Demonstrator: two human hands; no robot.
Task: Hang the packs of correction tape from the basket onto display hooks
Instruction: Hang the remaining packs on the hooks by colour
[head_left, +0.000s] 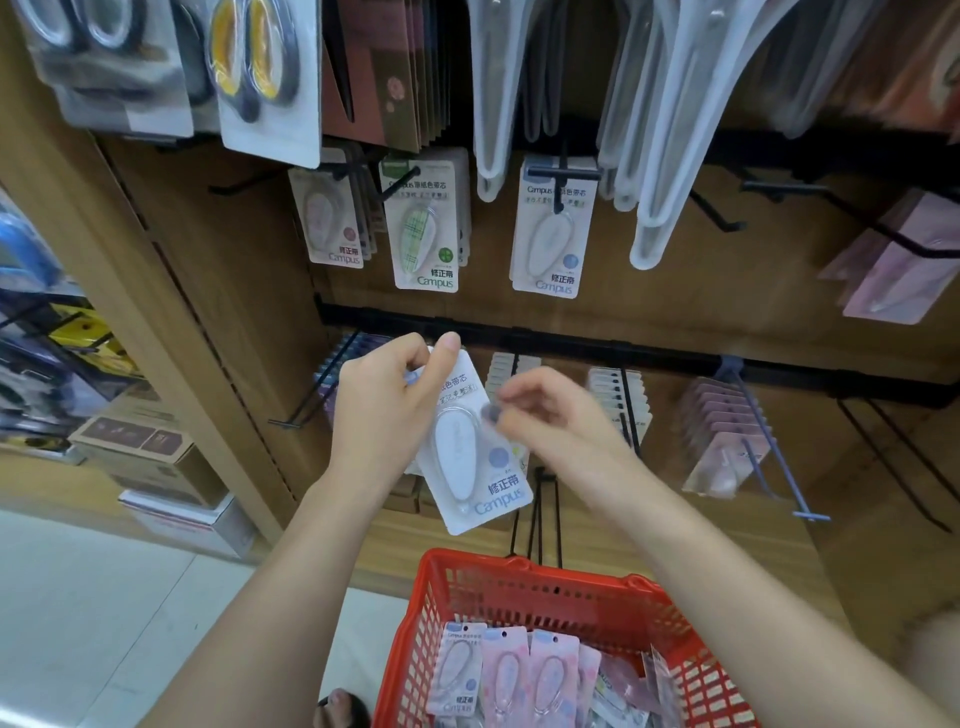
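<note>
My left hand (387, 410) grips a white Campus correction tape pack (475, 457) by its top edge, thumb on the front, holding it tilted in front of the lower hook row. My right hand (550, 415) is blurred beside the pack's right edge with fingers loosely curled; whether it touches the pack is unclear. Below, a red basket (524, 582) holds several pink and white packs (509, 675). On the upper hooks hang a pink pack (332, 223), a green plaid pack (426, 228) and a blue-white pack (553, 234).
Black display hooks (717, 213) jut from the wooden back panel; one empty hook (311, 395) sticks out left of my left hand. Scissors packs (265, 78) hang above. Pink packs (727, 431) fill a lower right hook. Cardboard boxes (145, 447) sit on the floor at left.
</note>
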